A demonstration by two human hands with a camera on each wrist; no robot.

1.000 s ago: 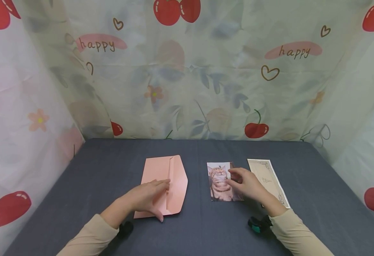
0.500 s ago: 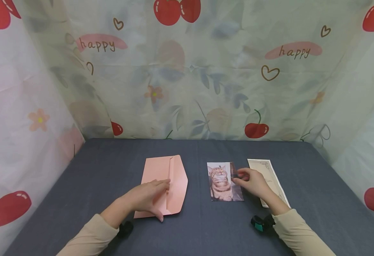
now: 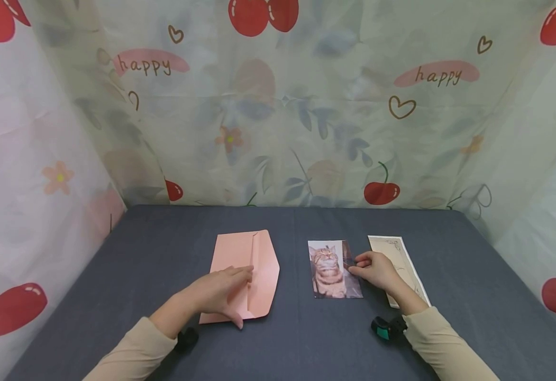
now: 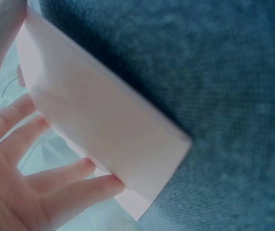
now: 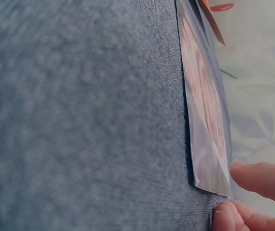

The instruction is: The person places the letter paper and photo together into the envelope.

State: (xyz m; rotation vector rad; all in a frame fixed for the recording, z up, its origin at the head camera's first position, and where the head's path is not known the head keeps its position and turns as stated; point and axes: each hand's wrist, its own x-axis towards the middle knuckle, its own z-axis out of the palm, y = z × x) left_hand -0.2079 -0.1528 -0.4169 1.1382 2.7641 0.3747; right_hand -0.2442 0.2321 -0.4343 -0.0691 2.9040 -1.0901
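Note:
A pink envelope lies on the left of the table with its pointed flap to the right. My left hand rests on it, fingers spread over its face and thumb at the near edge. In the left wrist view, fingertips touch the envelope. A cat photo lies flat right of centre. My right hand is at the photo's right edge, finger and thumb slightly apart. The right wrist view has those fingertips beside a corner of the photo.
A beige card with an ornate border lies at the right, partly hidden under the right hand and wrist. A dark cloth covers the table. Printed curtains enclose the back and sides. A black wrist device hangs below the right sleeve.
My right hand has drawn back rightward from over the cat photo to its right edge, uncovering more of the picture. The photo, envelope and left hand stay in place.

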